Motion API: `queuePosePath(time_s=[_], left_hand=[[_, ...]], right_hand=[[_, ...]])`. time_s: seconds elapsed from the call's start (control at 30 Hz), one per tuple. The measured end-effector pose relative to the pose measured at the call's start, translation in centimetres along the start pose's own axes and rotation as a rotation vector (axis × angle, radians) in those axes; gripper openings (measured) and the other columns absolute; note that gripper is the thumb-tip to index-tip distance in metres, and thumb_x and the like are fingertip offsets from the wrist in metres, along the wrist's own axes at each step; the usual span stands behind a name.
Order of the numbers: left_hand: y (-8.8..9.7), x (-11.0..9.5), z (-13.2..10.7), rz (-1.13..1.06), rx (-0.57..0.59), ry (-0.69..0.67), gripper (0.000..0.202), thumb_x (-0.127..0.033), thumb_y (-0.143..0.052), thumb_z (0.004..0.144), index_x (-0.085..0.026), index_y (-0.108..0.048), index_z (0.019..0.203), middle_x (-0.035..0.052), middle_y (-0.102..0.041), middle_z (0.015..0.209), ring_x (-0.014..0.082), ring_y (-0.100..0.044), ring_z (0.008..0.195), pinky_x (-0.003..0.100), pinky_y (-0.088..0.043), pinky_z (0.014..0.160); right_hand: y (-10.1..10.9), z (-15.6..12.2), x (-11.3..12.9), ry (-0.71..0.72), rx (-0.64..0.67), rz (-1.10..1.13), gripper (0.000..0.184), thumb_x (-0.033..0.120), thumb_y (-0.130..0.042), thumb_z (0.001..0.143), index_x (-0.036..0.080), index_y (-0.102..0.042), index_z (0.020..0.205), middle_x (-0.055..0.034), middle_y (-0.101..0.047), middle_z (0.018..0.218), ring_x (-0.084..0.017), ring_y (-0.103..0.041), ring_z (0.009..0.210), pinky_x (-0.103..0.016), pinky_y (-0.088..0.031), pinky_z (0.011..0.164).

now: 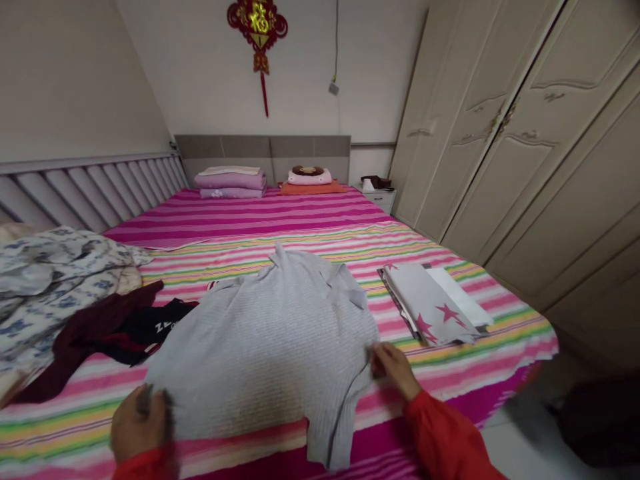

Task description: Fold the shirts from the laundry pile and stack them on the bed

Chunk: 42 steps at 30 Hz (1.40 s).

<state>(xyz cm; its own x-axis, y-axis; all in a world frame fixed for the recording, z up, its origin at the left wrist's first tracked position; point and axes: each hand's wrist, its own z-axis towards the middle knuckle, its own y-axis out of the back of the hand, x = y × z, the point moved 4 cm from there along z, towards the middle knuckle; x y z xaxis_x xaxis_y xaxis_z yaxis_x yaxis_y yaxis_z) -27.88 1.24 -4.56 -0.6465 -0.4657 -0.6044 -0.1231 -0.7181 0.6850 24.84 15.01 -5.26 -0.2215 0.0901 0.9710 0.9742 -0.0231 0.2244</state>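
Bedding (260, 227) in pink stripes and 1 closed wardrobe (525, 133), whose contents are hidden, are seen around a grey sweater (270, 340) laid flat near the front edge. Its left hem is clasped by the left hand (137, 423), grip closed though blurred, and its right edge is pinched by the right hand (393, 367). The knit is judged best smoothed if both edges are drawn outward evenly, low and taut.

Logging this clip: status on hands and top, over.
Left hand grips near corner of top. Right hand pinches its side. Top spread on bed. Dark clothes lie against it.
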Motion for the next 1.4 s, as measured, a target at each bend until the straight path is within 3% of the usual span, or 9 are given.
queuePosePath(time_s=[0.13, 0.3, 0.47, 0.57, 0.73, 0.83, 0.97, 1.17, 1.4], left_hand=[[-2.8, -2.8, -4.7, -0.002, 0.06, -0.249, 0.045, -0.05, -0.039, 0.083, -0.017, -0.061, 0.106, 0.0132, -0.062, 0.119, 0.0287, -0.056, 0.113, 0.044, -0.043, 0.099], [-4.4, -2.9, -5.9, 0.115, 0.151, -0.309, 0.041, -0.043, -0.037, 0.087, -0.019, -0.063, 0.105, 0.0122, -0.064, 0.121, 0.028, -0.059, 0.108, 0.045, -0.045, 0.092], [-4.8, -3.4, -5.6, 0.249, 0.209, -0.34, 0.04, -0.039, -0.035, 0.086, -0.019, -0.063, 0.107, 0.0099, -0.063, 0.124, 0.0282, -0.058, 0.111, 0.046, -0.044, 0.093], [-4.8, -3.9, -5.9, 0.281, 0.215, -0.338, 0.04, -0.038, -0.035, 0.086, -0.02, -0.062, 0.109, 0.0093, -0.063, 0.124, 0.0279, -0.057, 0.111, 0.046, -0.043, 0.094], [-4.9, -4.5, -6.2, 0.297, 0.24, -0.323, 0.038, -0.035, -0.037, 0.085, -0.02, -0.06, 0.112, 0.0093, -0.062, 0.126, 0.0279, -0.056, 0.113, 0.045, -0.043, 0.094], [-4.9, -4.7, -6.1, 0.308, 0.237, -0.328, 0.038, -0.033, -0.037, 0.085, -0.02, -0.059, 0.113, 0.0094, -0.061, 0.127, 0.0275, -0.056, 0.113, 0.045, -0.042, 0.095], [-4.8, -4.8, -6.3, 0.303, 0.222, -0.352, 0.04, -0.035, -0.034, 0.087, -0.02, -0.06, 0.113, 0.009, -0.062, 0.126, 0.026, -0.056, 0.114, 0.044, -0.04, 0.096], [-4.6, -5.3, -6.5, 0.323, 0.197, -0.367, 0.041, -0.035, -0.035, 0.088, -0.018, -0.061, 0.114, 0.0082, -0.063, 0.126, 0.0242, -0.056, 0.113, 0.04, -0.04, 0.095], [-4.3, -5.8, -6.5, 0.303, 0.206, -0.394, 0.038, -0.035, -0.041, 0.087, -0.021, -0.065, 0.112, 0.0077, -0.064, 0.125, 0.0251, -0.057, 0.112, 0.041, -0.041, 0.094]], right_hand=[[2.5, 7.6, 2.3, 0.094, -0.212, -0.033, 0.046, 0.067, -0.055, 0.064, 0.022, -0.05, 0.056, 0.0017, -0.053, 0.051, -0.015, -0.05, 0.055, -0.028, -0.041, 0.054], [1.1, 13.1, 3.4, 0.181, -0.267, -0.088, 0.035, 0.053, -0.061, 0.062, 0.019, -0.059, 0.072, 0.0023, -0.055, 0.06, -0.015, -0.051, 0.06, -0.028, -0.042, 0.059], [-2.5, 11.5, 2.9, 0.283, -0.102, -0.206, 0.016, 0.033, -0.066, 0.056, 0.021, -0.059, 0.062, 0.0063, -0.05, 0.051, -0.011, -0.045, 0.052, -0.024, -0.037, 0.054], [-3.8, 9.6, 2.5, 0.333, 0.029, -0.269, 0.018, 0.035, -0.07, 0.055, 0.02, -0.059, 0.056, 0.0061, -0.052, 0.049, -0.011, -0.047, 0.051, -0.022, -0.037, 0.052], [-0.8, 13.0, 3.8, 0.279, -0.19, -0.374, 0.028, 0.042, -0.048, 0.08, 0.019, -0.061, 0.072, -0.0008, -0.061, 0.068, -0.015, -0.055, 0.069, -0.024, -0.041, 0.064], [1.0, 17.1, 4.7, 0.166, -0.305, -0.457, 0.023, 0.038, -0.053, 0.077, 0.017, -0.062, 0.08, -0.005, -0.064, 0.077, -0.019, -0.057, 0.076, -0.027, -0.042, 0.068], [-0.2, 20.3, 4.9, 0.065, -0.268, -0.541, 0.032, 0.039, -0.066, 0.069, 0.015, -0.065, 0.09, -0.0073, -0.067, 0.083, -0.021, -0.061, 0.08, -0.027, -0.043, 0.069], [-2.3, 20.8, 4.7, -0.02, -0.178, -0.657, 0.017, 0.03, -0.066, 0.071, 0.018, -0.067, 0.083, -0.0078, -0.069, 0.081, -0.021, -0.063, 0.08, -0.025, -0.042, 0.065], [3.6, 18.0, 4.0, -0.109, -0.345, -0.784, 0.03, 0.024, -0.045, 0.084, 0.01, -0.068, 0.098, -0.0188, -0.07, 0.091, -0.026, -0.065, 0.082, -0.031, -0.044, 0.066]])
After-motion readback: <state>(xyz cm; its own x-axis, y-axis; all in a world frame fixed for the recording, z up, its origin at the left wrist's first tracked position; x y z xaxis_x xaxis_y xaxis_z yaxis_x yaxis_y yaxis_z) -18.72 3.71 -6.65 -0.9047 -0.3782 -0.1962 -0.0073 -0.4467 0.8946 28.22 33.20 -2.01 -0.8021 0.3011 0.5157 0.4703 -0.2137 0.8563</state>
